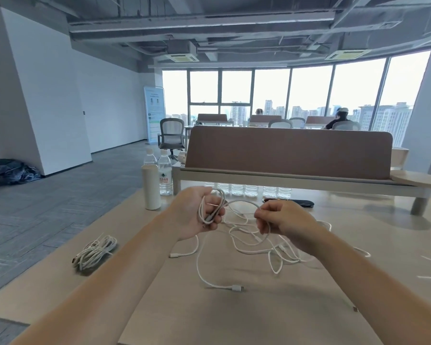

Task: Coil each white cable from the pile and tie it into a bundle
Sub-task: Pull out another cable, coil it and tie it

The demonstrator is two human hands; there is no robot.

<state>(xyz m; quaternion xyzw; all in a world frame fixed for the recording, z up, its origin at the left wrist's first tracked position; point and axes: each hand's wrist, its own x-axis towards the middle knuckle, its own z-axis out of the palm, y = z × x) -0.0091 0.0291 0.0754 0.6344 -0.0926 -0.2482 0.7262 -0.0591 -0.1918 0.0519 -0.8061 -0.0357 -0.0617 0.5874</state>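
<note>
My left hand [197, 215] grips a few loops of white cable [210, 207]. My right hand [275, 221] pinches the same cable's run just beside it, feeding slack. Loose pile [259, 242] lies under and beyond my right hand; one finished bundle [95, 252] sits left of my left forearm. Cable looks light, limp and springy, so probably best pinched near the loops.

Tabletop [234, 319]: white flask [151, 186], two water bottles [165, 175] behind it, dark flat item [289, 202]. Brown divider panel [289, 151], row of bottles [249, 190] beneath. Floor [60, 195]: mesh chair [171, 135], banner [154, 113], dark bag [10, 170].
</note>
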